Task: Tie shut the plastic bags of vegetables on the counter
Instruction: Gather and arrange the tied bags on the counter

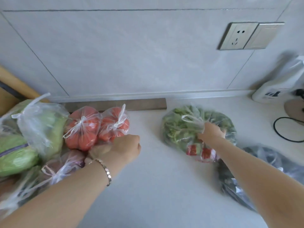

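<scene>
A clear bag of leafy greens (pixel 177 129) lies on the white counter (pixel 156 170) at the middle right. My right hand (pixel 211 131) grips its bunched top, whose loop handles stick out to the left. Two knotted bags of tomatoes (pixel 82 129) (pixel 115 122) sit at the left. My left hand (pixel 125 147) rests fisted just in front of them, nothing visible in it. Further left are a knotted bag of pale cabbage (pixel 44 127), a green vegetable bag (pixel 14 155) and a knotted bag with purple produce (pixel 65 165).
A dark bag of greens (pixel 263 163) lies under my right forearm. A wooden strip (pixel 131 104) runs along the wall base. A white appliance in plastic (pixel 279 86), a round base (pixel 294 109) and a black cable (pixel 286 129) stand at the far right.
</scene>
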